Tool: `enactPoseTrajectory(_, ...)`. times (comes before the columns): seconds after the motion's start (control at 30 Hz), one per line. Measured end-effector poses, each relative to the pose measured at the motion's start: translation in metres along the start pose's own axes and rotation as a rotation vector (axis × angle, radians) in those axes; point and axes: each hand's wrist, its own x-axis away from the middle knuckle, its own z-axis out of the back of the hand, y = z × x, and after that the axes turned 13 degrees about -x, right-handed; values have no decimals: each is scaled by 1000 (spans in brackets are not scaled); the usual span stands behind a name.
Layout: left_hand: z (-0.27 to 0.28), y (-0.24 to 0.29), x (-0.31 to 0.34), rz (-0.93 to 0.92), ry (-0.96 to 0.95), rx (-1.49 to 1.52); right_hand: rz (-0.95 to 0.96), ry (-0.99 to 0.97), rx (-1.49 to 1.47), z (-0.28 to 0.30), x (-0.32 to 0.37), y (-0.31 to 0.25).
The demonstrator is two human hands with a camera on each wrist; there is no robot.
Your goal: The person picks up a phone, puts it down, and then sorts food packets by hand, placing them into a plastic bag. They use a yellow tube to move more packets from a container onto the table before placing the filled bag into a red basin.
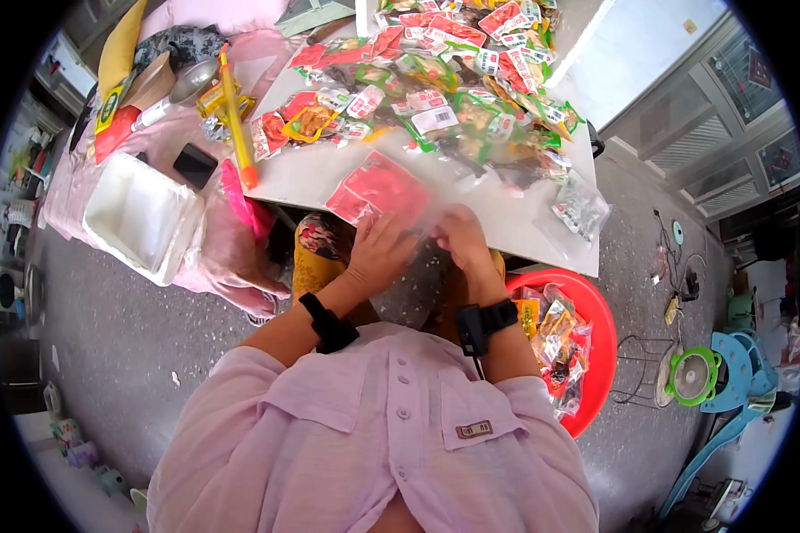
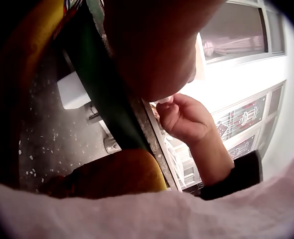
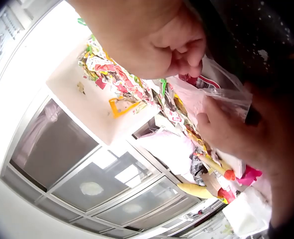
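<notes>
At the table's near edge lies a flat red packet [image 1: 378, 185] inside a clear plastic bag [image 3: 229, 92]. The left hand [image 1: 384, 253] holds the bag's near side, fingers over the plastic; in the right wrist view the left hand's thumb [image 3: 219, 122] lies against it. Curled fingers of the right hand [image 1: 464, 238] pinch at the bag's edge, to the right of the left hand. The left wrist view shows the right hand [image 2: 187, 119] with fingertips together at something pale, while the left hand [image 2: 152, 50] is dark and its fingers are hidden.
Many colourful food packets [image 1: 436, 118] cover the far part of the white table [image 1: 316, 160]. A red basin [image 1: 603, 329] with packets stands right of the person. At left are a white foam box [image 1: 142, 218], a phone [image 1: 195, 165] and a yellow tube [image 1: 235, 115].
</notes>
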Motion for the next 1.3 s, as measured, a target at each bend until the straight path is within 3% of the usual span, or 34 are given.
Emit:
enactPoseTrajectory(0.1, -1, -12, -3, -51, -22, 43, 308, 32, 258, 18, -8, 8)
enactPoseTrajectory(0.2, 14, -27, -23, -43, 2, 195, 761, 143, 636, 23, -3, -2)
enactPoseTrajectory(0.3, 40, -43, -51, 46, 14, 397, 828, 53, 607, 19, 11, -24)
enactPoseTrajectory(0.5, 94, -47, -85, 384, -278, 1001, 990, -176, 951, -19, 74, -106)
enactPoseTrajectory(0.6, 94, -33, -80, 304, -261, 1038, 1066, -223, 1087, -28, 97, -116)
enactPoseTrajectory(0.7, 90, -18, -70, 360, -360, 1221, 673, -494, 1029, -19, 112, -110)
enactPoseTrajectory(0.73, 86, -15, -66, 369, -389, 1285, 607, -496, 1047, -17, 115, -105)
enactPoseTrajectory(0.87, 85, 3, -60, 384, -347, 1353, 642, -457, 1047, 7, 141, -98)
enactPoseTrajectory(0.97, 72, -9, -53, 469, -308, 1372, 577, -245, 994, 41, 169, -103)
enactPoseTrajectory(1.07, 52, -25, -32, 550, -390, 1257, 426, 106, 821, 98, 198, -91)
enactPoseTrajectory(1.23, 5, -52, 23, 575, -564, 916, 460, 316, 577, 191, 241, -67)
enactPoseTrajectory(1.3, -5, -55, 42, 557, -582, 853, 314, 488, 523, 212, 255, -56)
